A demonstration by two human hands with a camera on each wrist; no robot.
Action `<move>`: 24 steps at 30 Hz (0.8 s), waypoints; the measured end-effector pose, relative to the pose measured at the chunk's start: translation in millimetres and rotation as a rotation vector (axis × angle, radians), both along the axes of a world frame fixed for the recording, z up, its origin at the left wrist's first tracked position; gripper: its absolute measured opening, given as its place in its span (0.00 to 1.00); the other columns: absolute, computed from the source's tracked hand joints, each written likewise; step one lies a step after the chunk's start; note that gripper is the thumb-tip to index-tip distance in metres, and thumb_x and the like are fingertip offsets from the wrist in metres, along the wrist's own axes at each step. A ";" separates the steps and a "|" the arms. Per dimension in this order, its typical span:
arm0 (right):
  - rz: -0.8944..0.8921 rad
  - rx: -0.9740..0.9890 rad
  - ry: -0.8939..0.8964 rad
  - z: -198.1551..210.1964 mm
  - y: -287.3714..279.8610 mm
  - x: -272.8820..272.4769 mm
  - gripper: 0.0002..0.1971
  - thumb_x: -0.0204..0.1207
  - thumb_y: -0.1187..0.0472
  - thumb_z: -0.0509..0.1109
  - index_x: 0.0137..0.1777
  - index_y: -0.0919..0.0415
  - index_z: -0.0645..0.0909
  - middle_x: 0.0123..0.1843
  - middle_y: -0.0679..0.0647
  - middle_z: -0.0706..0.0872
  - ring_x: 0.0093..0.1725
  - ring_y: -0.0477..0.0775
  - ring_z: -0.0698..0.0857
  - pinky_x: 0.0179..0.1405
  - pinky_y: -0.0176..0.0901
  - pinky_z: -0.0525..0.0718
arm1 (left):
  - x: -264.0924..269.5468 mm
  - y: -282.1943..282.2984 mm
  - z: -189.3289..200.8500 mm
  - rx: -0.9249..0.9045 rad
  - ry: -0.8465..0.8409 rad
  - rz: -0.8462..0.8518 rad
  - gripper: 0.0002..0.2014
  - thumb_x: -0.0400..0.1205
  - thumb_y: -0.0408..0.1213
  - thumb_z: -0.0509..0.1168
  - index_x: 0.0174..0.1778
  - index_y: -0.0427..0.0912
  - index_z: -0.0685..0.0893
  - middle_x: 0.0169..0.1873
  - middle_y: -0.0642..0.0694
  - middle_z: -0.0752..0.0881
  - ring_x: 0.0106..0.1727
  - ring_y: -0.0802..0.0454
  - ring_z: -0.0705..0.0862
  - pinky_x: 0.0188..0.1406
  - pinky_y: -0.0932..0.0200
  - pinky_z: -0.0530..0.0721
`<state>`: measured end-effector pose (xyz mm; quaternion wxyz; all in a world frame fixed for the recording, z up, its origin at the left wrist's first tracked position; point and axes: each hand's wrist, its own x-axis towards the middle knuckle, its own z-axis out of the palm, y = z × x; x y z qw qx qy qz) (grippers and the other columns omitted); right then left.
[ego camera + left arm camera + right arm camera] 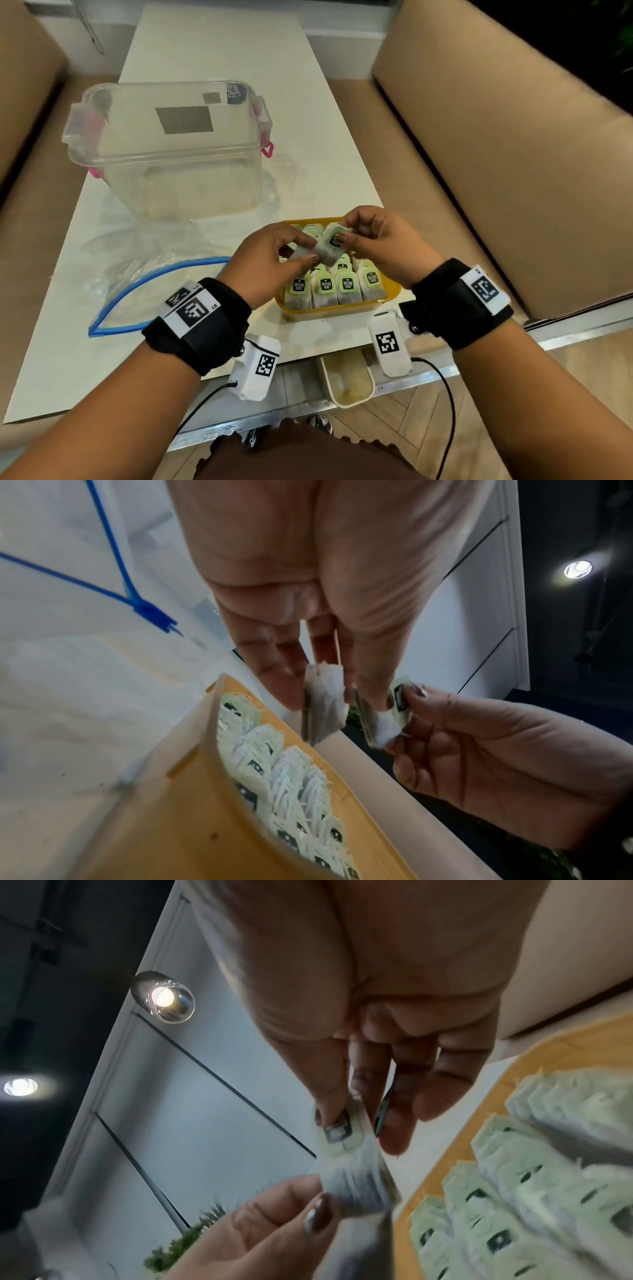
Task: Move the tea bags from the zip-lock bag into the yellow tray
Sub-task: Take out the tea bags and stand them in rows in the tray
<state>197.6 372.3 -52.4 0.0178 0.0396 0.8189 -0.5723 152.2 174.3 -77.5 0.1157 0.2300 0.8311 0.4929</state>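
Both hands meet just above the yellow tray, which sits near the table's front edge, at about five o'clock on the tabletop. The left hand pinches the lower end of a small bunch of tea bags between thumb and curled fingers; the right hand pinches the upper end, thumb on a green tag, the other fingers loosely curled. In the left wrist view the bunch hangs as two separate clumps, one under each pinch.

The tray is nearly full: rows of bagged tea stand upright, tags facing the front, packed edge to edge from the near wall back under the hands. Little open room shows inside it; whatever gap remains lies at the far end, hidden by the held bunch.

The zip-lock bag lies flat at nine o'clock from the tray, its blue-edged mouth gaping toward the tray and touching the left wrist strap. I cannot tell whether any tea bags remain inside it. At eleven o'clock from the tray stands a clear plastic box with pink latches, its near wall close to the tray's far rim.

The far half of the table is bare. To the right, the table edge runs just beside the tray, with a tan sofa beyond. A small cream container hangs below the front edge at six o'clock.
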 end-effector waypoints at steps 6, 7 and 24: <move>0.201 0.538 -0.310 -3.7 18.7 -0.5 0.04 0.75 0.61 0.74 0.45 0.56 0.81 0.32 0.49 0.86 0.34 0.54 0.85 0.42 0.46 0.84 | 0.0 -7.9 -3.1 0.013 -0.006 0.069 0.10 0.81 0.32 0.65 0.47 0.53 0.87 0.48 0.60 0.85 0.40 0.70 0.81 0.38 0.79 0.76; 0.223 0.554 -0.343 -4.8 17.2 -0.3 0.04 0.75 0.61 0.74 0.46 0.57 0.82 0.31 0.47 0.84 0.34 0.53 0.84 0.39 0.42 0.82 | 0.1 -8.8 -2.8 0.016 -0.007 0.074 0.11 0.81 0.31 0.65 0.47 0.53 0.87 0.48 0.60 0.85 0.40 0.70 0.81 0.38 0.78 0.76; 0.180 0.709 -0.277 -31.1 -20.5 -11.9 0.05 0.74 0.63 0.73 0.49 0.60 0.85 0.35 0.46 0.79 0.38 0.49 0.79 0.30 0.31 0.72 | -0.1 -19.5 -7.2 0.077 -0.090 0.119 0.23 0.80 0.22 0.55 0.51 0.56 0.86 0.57 0.53 0.85 0.49 0.47 0.85 0.52 0.41 0.86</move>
